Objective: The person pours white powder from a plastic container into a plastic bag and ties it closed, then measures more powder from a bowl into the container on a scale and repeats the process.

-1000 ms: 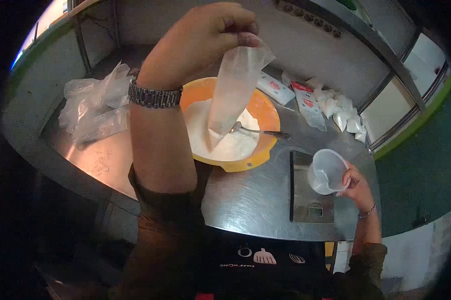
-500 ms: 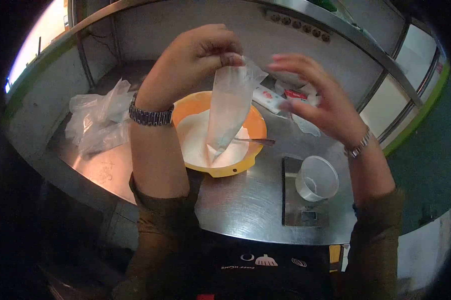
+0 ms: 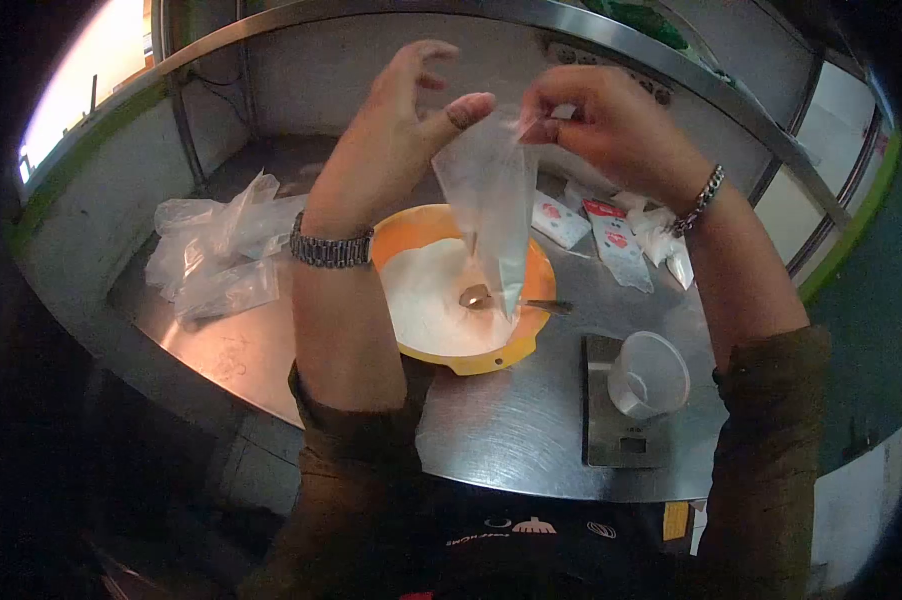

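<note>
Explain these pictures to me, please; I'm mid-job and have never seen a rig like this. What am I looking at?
There is no machine here: you see a person's two bare hands through one camera worn on the head, looking forward and down.

The right hand pinches the top of a clear bag. The left hand is open beside it. The bag hangs over a bowl of white powder; I can't tell if its tip touches the powder. A spoon lies in the bowl, handle over the rim.

On the metal table, a clear cup stands on a scale. More bags lie left of the bowl; printed packets lie behind it to the right.
</note>
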`<state>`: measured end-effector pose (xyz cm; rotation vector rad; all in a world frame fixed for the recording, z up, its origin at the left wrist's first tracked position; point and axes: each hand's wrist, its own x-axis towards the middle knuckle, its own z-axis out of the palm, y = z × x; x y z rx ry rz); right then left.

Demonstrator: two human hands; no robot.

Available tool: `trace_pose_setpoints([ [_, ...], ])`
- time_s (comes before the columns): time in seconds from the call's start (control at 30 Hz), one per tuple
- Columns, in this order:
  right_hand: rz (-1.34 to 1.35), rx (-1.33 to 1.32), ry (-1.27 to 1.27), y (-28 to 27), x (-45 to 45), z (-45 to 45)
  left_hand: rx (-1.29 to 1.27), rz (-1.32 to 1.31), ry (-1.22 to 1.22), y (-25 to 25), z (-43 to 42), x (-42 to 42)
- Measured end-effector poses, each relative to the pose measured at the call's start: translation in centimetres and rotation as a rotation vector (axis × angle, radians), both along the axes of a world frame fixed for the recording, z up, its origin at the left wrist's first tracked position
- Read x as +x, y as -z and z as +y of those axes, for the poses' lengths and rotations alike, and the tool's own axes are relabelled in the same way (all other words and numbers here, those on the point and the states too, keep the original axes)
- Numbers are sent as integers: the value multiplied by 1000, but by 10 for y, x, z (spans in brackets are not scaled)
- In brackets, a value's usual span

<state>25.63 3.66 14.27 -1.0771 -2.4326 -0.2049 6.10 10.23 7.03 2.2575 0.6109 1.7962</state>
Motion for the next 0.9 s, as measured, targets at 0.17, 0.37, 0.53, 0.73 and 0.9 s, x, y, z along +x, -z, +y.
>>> trace_pose_setpoints([
  [0.17, 47, 130, 16, -5, -4, -1, -485, 97, 62, -6, -14, -7],
  [0.37, 148, 108, -45, 6, -24, 4, -442, 326, 375, 0, -11, 5],
  [0.53, 485, -73, -67, 35, -24, 2, -451, 263, 317, -5, -18, 2],
  [0.73, 1025, -980, -108, 63, -29, -12, -196, 268, 135, -1, -13, 16],
  [0.9, 1092, -1110, -213, 82, -32, 1, 6, 390, -17, 1, -17, 21],
])
